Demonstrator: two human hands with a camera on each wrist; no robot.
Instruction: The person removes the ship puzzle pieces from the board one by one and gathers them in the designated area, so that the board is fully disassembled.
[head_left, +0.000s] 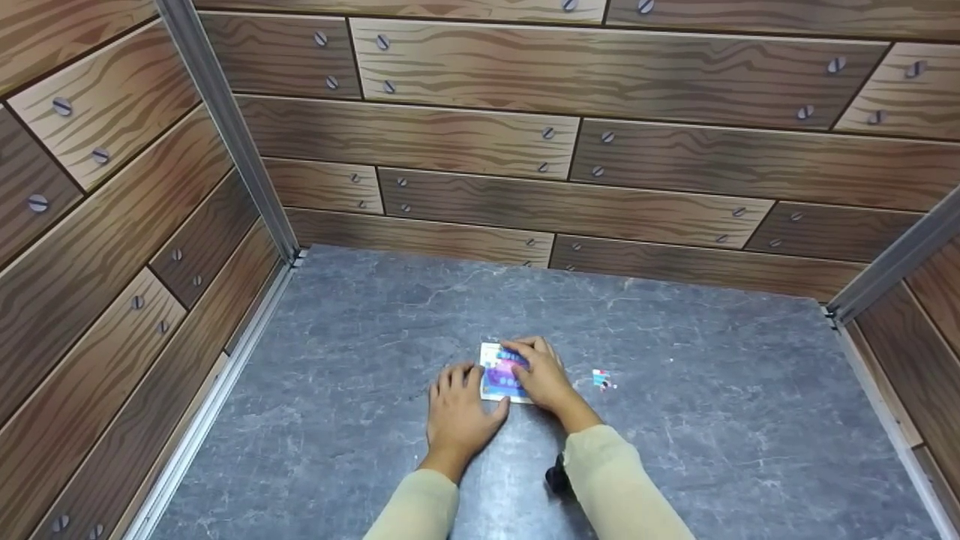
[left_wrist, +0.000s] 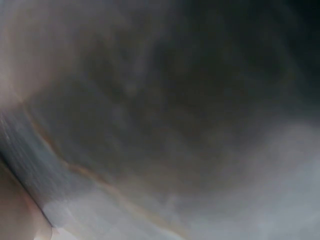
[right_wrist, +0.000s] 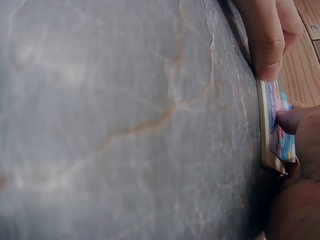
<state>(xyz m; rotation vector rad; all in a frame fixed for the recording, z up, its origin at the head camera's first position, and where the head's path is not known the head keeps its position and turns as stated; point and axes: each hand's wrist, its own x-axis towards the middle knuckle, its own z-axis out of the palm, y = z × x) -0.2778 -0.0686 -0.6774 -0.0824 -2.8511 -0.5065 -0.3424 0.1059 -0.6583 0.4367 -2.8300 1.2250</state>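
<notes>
A small colourful puzzle board (head_left: pixel 500 384) in pink, purple and blue, with a pale rim, lies flat between the two hands. My left hand (head_left: pixel 459 412) holds its near left corner, index finger at the left edge and thumb tip at the near edge. Over the right side lies my right hand (head_left: pixel 545 377). In the right wrist view, its thumb (right_wrist: pixel 294 120) presses a blue-edged puzzle piece (right_wrist: pixel 288 147) that sits slightly proud of the board; the other fingers are mostly hidden. The left wrist view is dark and blurred.
A small turquoise, red and dark loose piece (head_left: pixel 602 379) lies to the right of the hands. Beside the right sleeve is a black object (head_left: pixel 556 478). Wood-print walls (head_left: pixel 480 142) with metal corner posts (head_left: pixel 232 127) surround the grey marbled tabletop (head_left: pixel 720 420).
</notes>
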